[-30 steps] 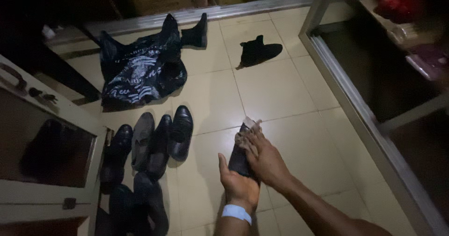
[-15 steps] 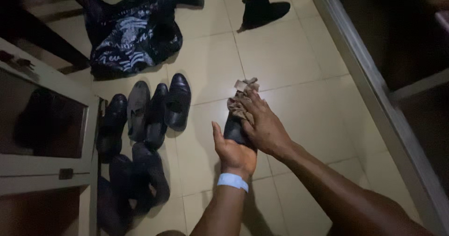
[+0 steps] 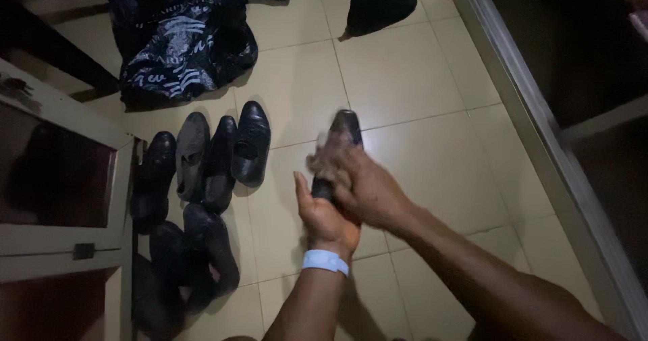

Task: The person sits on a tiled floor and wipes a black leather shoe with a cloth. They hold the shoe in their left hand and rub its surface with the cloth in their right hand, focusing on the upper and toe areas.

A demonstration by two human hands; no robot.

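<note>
Cloth [image 3: 322, 160] has slid back from the toe, baring it; my right hand [image 3: 364, 191] presses it on the black shoe [image 3: 344, 130], gripped by my left hand [image 3: 324, 221] over the floor [image 3: 405, 84] centre.

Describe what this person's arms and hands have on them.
Both forearms are bare, with no sleeves in view. The left hand has a pale blue band round the wrist, plain and flat. The right hand wears no glove; any ring or watch is too dim and blurred to tell.

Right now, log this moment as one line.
left hand: holds black shoe | right hand: presses cloth on shoe | floor: more shoes
</note>
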